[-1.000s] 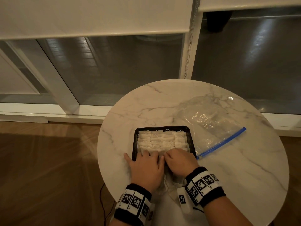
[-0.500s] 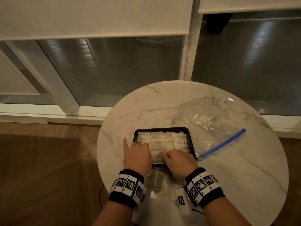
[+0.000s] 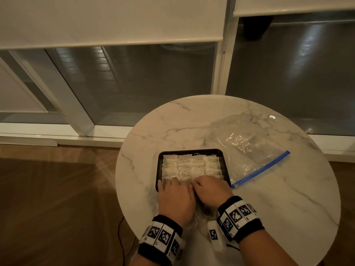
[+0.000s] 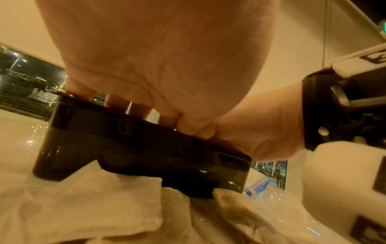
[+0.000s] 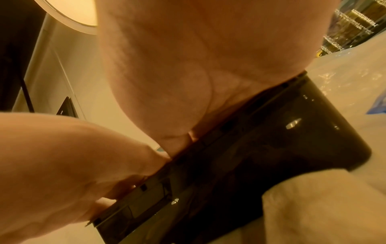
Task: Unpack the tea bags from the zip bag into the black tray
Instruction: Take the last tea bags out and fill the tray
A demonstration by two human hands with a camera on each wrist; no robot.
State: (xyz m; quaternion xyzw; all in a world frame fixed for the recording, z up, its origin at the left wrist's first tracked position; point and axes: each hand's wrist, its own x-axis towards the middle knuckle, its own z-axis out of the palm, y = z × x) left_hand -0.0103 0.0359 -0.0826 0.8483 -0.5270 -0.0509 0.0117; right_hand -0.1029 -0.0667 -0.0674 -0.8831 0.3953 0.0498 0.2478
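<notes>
The black tray (image 3: 190,150) sits on the round marble table (image 3: 288,208), packed with rows of white tea bags (image 3: 192,164). Both hands hang over its near edge. My left hand (image 3: 173,194) curls its fingers down into the near-left tea bags, and in the left wrist view its thumb (image 4: 188,128) meets them at the tray rim (image 4: 146,142). My right hand (image 3: 211,189) curls its fingers into the near-right row; the tray wall (image 5: 271,140) hides the fingertips. The clear zip bag (image 3: 247,148) with its blue zip (image 3: 261,167) lies flat to the right.
Loose tea bags (image 4: 83,209) lie on the table between the tray and my wrists, also seen as tea bags (image 5: 313,211) in the right wrist view. A window wall stands behind the table. The wooden floor (image 3: 57,198) lies to the left.
Half a second ago my left hand was pulled back at the tray's near-left corner with its index finger out. It has moved forward over the tea bags. The right hand stayed put.
</notes>
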